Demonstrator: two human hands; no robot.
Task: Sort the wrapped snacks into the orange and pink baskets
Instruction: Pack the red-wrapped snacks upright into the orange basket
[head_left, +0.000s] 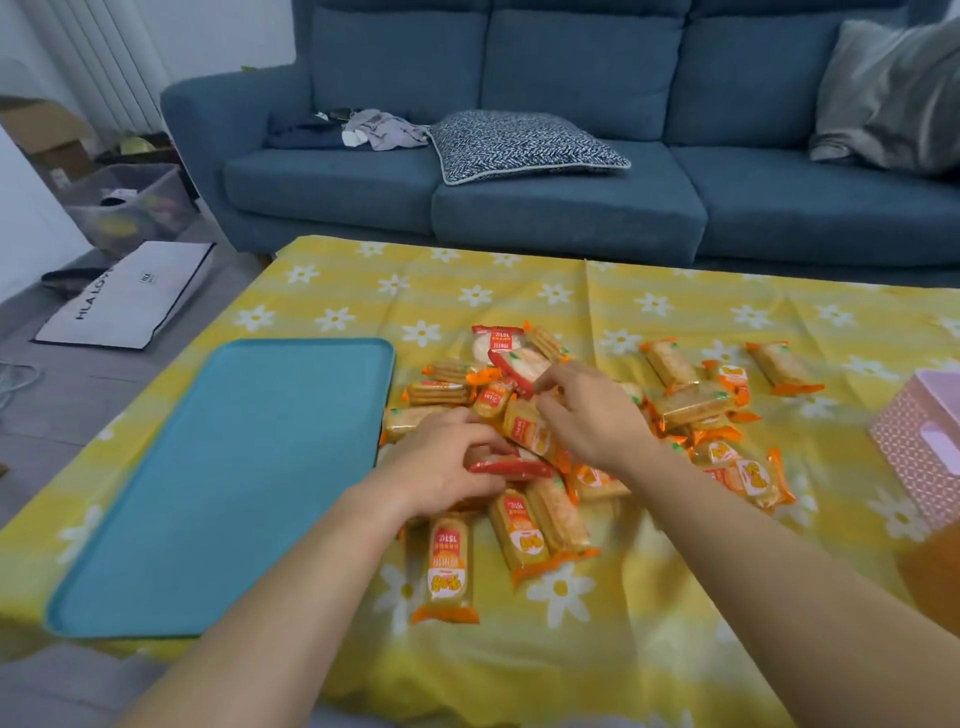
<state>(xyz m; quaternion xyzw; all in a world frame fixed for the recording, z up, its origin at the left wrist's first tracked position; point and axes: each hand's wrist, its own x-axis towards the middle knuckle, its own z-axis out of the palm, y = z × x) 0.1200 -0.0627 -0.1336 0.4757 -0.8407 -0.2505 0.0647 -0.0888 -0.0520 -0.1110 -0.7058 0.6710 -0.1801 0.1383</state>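
Your left hand (441, 462) curled its fingers round a red-wrapped snack (511, 468) at mid-frame. Your right hand (592, 410) pinched another red packet (519, 366) just above it. Both packets lay in the snack pile (691, 405) on the yellow cloth (649, 649), with the blue tray (234, 483) to the left and the pink basket (919, 441) at the right edge.

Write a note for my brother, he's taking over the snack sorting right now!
Left hand grips a red-wrapped snack at the pile's near side.
Right hand pinches a round red-wrapped snack at the far side.
Snack pile lies on the tablecloth, between the teal tray and the pink basket.
Basket insides are hidden; the whole pile is left to sort.
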